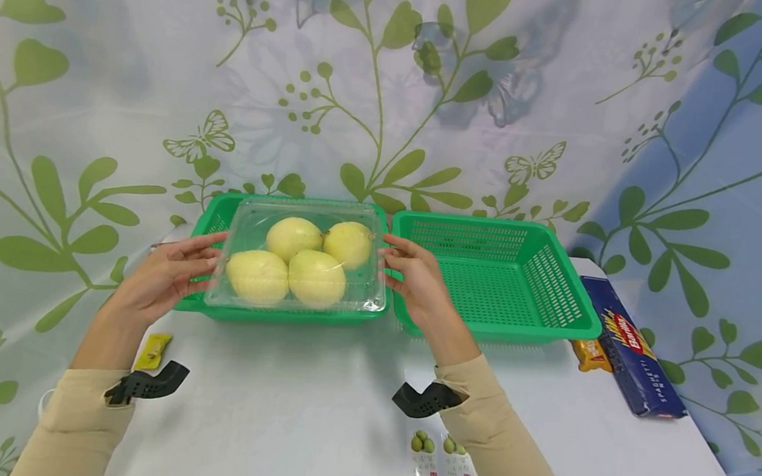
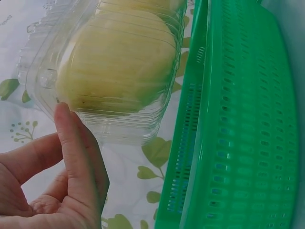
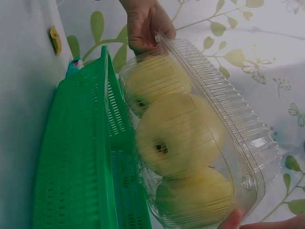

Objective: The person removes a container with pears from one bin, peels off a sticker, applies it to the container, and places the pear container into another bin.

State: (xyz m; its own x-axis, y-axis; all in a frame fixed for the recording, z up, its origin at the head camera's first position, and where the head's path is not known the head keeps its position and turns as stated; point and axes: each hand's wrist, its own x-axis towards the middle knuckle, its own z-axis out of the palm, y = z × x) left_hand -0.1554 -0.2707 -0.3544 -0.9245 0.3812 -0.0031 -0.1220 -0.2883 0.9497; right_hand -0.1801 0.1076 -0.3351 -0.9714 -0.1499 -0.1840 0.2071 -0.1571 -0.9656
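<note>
A clear plastic clamshell box (image 1: 364, 291) with several pale yellow round fruits (image 1: 317, 278) inside is held over the left green basket (image 1: 292, 319). My left hand (image 1: 170, 274) holds its left end, with fingertips at the rim in the left wrist view. At the opposite end, my right hand (image 1: 416, 277) holds the box between fingers and thumb. Seen from the right wrist, the lid is closed over the fruits, and the box sits tilted above the basket rim.
A second green basket (image 1: 492, 328) stands to the right. Past it lie a blue spaghetti box (image 1: 636, 351) and an orange packet (image 1: 591, 355). A yellow packet (image 1: 153, 351) lies by my left forearm. Printed fruit cards (image 1: 426, 460) lie on the white table (image 1: 270, 417). A patterned curtain (image 1: 250, 105) hangs behind.
</note>
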